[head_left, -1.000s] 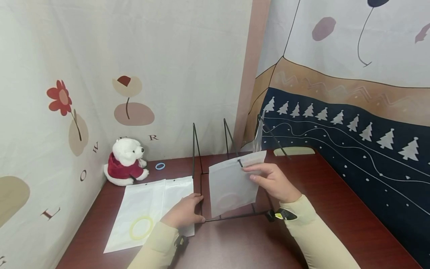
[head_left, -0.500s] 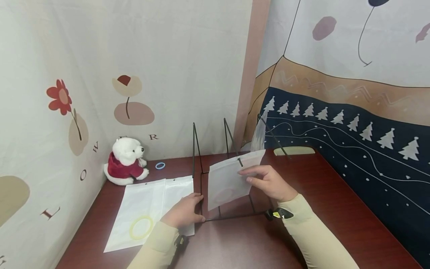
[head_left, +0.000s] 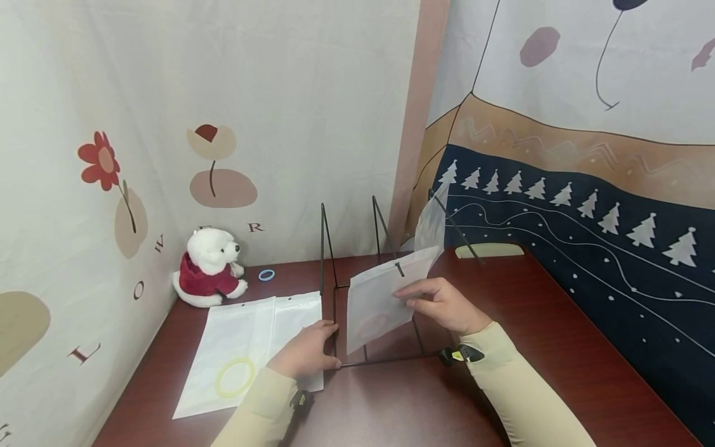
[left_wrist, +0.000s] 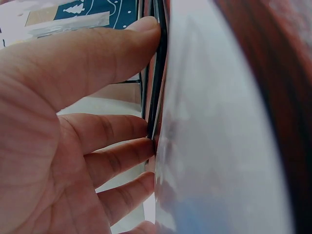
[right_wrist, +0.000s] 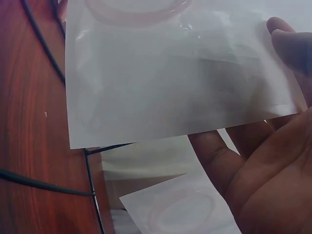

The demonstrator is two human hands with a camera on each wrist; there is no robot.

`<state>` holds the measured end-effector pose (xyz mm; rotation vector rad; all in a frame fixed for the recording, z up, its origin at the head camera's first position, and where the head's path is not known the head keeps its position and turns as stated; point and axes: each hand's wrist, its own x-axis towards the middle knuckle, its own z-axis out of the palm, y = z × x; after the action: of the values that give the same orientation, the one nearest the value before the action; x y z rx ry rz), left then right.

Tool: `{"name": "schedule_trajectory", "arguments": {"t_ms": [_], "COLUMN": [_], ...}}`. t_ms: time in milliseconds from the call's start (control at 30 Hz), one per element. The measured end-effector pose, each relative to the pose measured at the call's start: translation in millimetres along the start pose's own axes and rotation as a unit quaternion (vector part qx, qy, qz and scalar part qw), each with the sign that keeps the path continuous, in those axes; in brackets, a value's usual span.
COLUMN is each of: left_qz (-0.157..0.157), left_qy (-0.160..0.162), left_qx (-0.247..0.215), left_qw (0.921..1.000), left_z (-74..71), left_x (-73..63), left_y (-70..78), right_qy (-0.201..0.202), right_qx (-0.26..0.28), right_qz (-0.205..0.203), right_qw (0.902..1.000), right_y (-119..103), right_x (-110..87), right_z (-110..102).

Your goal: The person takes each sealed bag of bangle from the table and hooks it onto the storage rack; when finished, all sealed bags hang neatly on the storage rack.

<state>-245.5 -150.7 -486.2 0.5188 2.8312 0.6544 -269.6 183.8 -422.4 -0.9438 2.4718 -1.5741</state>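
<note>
A black wire rack (head_left: 385, 359) with upright hooks stands on the table. My left hand (head_left: 306, 351) rests on its front left corner, thumb and outstretched fingers pressing the wires. A translucent white plastic bag (head_left: 374, 304) with a pink ring (right_wrist: 131, 17) inside hangs on the middle hook, whose tip (head_left: 399, 269) pokes through near the bag's top. My right hand (head_left: 444, 307) pinches the bag's right side, some fingers behind the sheet. Farther back, a second clear bag (head_left: 431, 223) hangs from the right hook; the right wrist view shows a ring (right_wrist: 180, 209) in it.
White bags (head_left: 240, 329) lie flat left of the rack, a yellow ring (head_left: 234, 377) in one. Behind them sit a white plush bear (head_left: 211, 267) in red and a blue ring (head_left: 266, 275). A pale green flat piece (head_left: 490, 250) lies at the table's back edge.
My right hand has shifted slightly left and down, and the bag it pinches is turned more to the left. The bag behind has swung to show more of its face. My left hand stays put.
</note>
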Motion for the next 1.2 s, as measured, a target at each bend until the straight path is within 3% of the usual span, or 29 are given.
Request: {"name": "schedule_trajectory", "arguments": {"t_ms": [800,1200], "left_qz": [-0.004,-0.013], "left_qy": [0.000,-0.001], "left_qx": [-0.006,-0.005], "left_qw": [1.0000,0.9999], "left_z": [1.4,1.6], "left_x": [1.0,0.5], "left_y": [-2.2,-1.0], "right_qy": [0.024,0.058], "right_qx": [0.034,-0.027], "right_qz": [0.035,0.034], "right_qw": [0.9985,0.9974], "right_y": [3.2,7.1], "right_x": [1.4,5.4], "right_z": [2.4,4.0]}}
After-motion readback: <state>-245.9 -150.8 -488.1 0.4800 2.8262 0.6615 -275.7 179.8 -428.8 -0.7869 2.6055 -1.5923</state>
